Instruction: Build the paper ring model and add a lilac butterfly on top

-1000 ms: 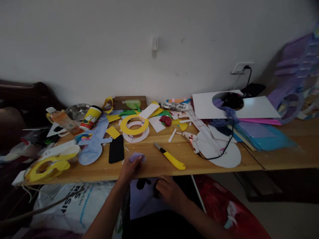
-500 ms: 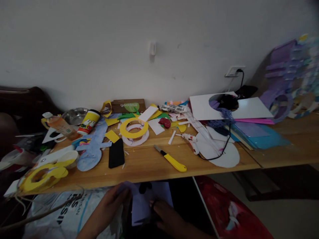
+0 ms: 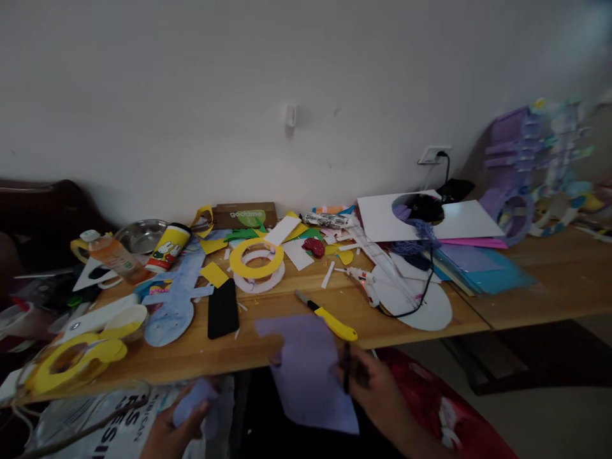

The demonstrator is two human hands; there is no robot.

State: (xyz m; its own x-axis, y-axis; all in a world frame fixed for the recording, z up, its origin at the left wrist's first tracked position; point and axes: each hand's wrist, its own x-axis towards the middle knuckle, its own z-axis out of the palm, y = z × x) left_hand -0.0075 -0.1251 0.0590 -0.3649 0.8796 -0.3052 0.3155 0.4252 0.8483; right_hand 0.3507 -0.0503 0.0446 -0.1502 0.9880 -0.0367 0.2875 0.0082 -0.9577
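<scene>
My left hand (image 3: 179, 417) is closed on a small cut piece of purple paper (image 3: 195, 398), low in front of the table edge. My right hand (image 3: 370, 386) grips the side of a larger purple paper sheet (image 3: 310, 376). A dark, narrow object (image 3: 347, 366) sits against its fingers, probably scissors, though blur hides the shape. The sheet's upper left edge has a notch, and its top overlaps the table's front edge. Just beyond it lies a yellow utility knife (image 3: 335, 323) with its blade out. A black phone (image 3: 223, 309) rests to the left.
Paper scraps, yellow and white rings (image 3: 257, 258) and a glue gun (image 3: 362, 279) with its cord crowd the wooden table (image 3: 268, 319). A drink bottle (image 3: 115, 258), a cup (image 3: 168, 247) and a steel bowl (image 3: 143, 237) stand left. A red bag (image 3: 444, 401) is below right.
The small purple piece, now in my left hand, is apart from the sheet. That hand has moved left and down; my right hand has moved right and up with the sheet.
</scene>
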